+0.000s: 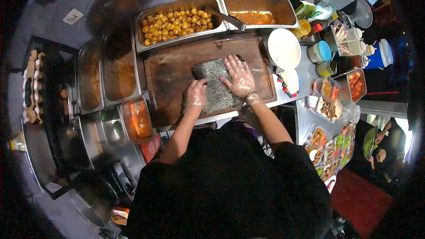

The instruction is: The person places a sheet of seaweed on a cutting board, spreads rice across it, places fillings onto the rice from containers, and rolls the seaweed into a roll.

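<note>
One dark seaweed sheet (214,89), a bit right of mid on the wooden board (166,73), lies roughly flat, short side toward the wearer. Looks thin, crisp & v. light; prob. stiff when dry, limp if damp, and brittle at the corners. Surface seems slightly rough, so slip risk is more from the film gloves than the sheet. Best hold: edges only, w/ flat fingers & min. pressure; a hard pinch could crack it.

L hand (195,94), gloved in clear film, sits at the sheet's L edge, fingers curled in; can't tell if it's pinching the edge or just resting there. R hand (239,79), also gloved, is spread wide, palm down on the upper R part, fingers apart & not closed on anything. That's decent support, since it spreads the load.

Beyond the board's far edge: steel pan (177,6) of small round golden-brown pieces (175,25), w/ a utensil handle (230,20) over its R end; next to it a second pan (256,2) w/ orange-brown food low in it. White bowl (284,48) by the board's R side; packed clear boxes (330,150) farther R, nearer the wearer.
</note>
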A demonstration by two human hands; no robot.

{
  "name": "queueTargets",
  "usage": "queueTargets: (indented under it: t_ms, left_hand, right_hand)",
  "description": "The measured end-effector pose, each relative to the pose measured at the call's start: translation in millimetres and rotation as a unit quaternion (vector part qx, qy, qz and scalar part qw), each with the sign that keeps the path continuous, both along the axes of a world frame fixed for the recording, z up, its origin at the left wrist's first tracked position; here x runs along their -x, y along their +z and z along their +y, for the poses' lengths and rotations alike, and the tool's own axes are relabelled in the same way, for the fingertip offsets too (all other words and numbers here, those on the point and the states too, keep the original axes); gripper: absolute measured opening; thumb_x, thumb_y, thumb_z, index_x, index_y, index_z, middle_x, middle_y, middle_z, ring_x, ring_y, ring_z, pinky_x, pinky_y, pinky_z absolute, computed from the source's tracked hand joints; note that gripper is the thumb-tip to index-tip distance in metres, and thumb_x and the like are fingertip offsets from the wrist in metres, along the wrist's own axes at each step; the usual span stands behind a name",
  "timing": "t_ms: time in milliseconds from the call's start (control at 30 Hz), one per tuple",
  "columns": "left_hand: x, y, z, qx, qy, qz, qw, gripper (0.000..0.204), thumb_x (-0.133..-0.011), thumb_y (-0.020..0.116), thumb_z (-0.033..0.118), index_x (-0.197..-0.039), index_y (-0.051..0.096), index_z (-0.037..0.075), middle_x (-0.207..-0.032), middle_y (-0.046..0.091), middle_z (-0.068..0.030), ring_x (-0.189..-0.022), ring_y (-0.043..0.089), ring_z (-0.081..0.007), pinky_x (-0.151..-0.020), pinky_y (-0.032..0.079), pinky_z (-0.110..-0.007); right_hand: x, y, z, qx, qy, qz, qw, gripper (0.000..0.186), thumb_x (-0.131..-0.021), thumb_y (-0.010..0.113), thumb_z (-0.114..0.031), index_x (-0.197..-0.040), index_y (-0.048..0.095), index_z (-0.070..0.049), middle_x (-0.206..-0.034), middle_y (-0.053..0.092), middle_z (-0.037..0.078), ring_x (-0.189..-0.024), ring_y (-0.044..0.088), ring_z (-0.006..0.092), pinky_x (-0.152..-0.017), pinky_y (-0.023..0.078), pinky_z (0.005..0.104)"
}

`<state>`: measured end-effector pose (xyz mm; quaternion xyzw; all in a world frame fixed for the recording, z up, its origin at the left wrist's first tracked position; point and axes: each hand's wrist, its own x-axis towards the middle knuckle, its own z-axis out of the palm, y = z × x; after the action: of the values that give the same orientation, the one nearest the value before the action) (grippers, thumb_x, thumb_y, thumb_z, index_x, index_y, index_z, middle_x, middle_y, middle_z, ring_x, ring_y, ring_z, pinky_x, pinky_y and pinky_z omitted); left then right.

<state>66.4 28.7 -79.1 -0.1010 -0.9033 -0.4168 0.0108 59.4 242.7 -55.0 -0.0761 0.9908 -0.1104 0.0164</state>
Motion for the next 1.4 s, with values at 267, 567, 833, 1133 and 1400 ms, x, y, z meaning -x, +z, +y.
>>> queueTargets:
  t_ms: [267,567,833,1133,1400]
  left_hand:
    - [0,42,40,0.257,-0.05,0.1,0.96,0.07,-0.082,0.058,0.013,-0.147,0.033,0.004,-0.156,0.024,-0.0201,-0.145,0.021,-0.0368,-0.117,0.021,-0.05]
    - [10,26,42,0.306,-0.159,0.005,0.939,0.105,-0.082,0.05,0.075,-0.156,0.016,0.009,-0.162,0.01,-0.0193,-0.15,0.01,-0.0327,-0.12,0.006,-0.051]
    - [5,45,23,0.447,-0.196,-0.058,0.871,0.119,-0.073,0.045,0.088,-0.157,0.011,0.012,-0.163,0.003,-0.02,-0.151,0.001,-0.0364,-0.119,0.002,-0.056]
    - [7,82,136,0.267,-0.236,0.059,0.932,0.1,-0.082,0.058,0.066,-0.156,0.018,0.011,-0.163,0.011,-0.0155,-0.15,0.01,-0.032,-0.12,0.008,-0.054]
    - [66,56,254,0.297,-0.304,0.111,0.898,0.102,-0.084,0.055,0.066,-0.154,0.017,0.002,-0.161,0.018,-0.0133,-0.15,0.012,-0.0288,-0.121,0.006,-0.053]
  right_hand:
    - [13,-2,6,-0.012,-0.104,-0.005,0.995,0.085,-0.095,0.043,-0.059,-0.153,0.021,-0.003,-0.161,0.019,0.014,-0.149,0.017,0.0285,-0.121,0.012,0.0477]
    - [-2,9,33,-0.016,-0.033,0.029,0.999,0.085,-0.094,0.042,-0.06,-0.153,0.022,-0.002,-0.161,0.018,0.014,-0.149,0.017,0.0278,-0.122,0.009,0.045]
    - [-19,22,81,-0.008,0.116,-0.033,0.993,0.086,-0.092,0.05,-0.059,-0.152,0.025,-0.003,-0.16,0.022,0.017,-0.148,0.018,0.0316,-0.121,0.013,0.0451]
    - [50,46,219,0.113,-0.161,0.087,0.977,0.059,-0.085,0.067,-0.036,-0.133,0.052,-0.005,-0.126,0.059,0.019,-0.119,0.054,0.0395,-0.103,0.042,0.0445]
    - [89,-22,226,0.025,0.073,-0.097,0.992,0.041,-0.091,0.051,-0.039,-0.12,0.064,-0.013,-0.124,0.062,0.019,-0.117,0.058,0.0354,-0.105,0.04,0.0475]
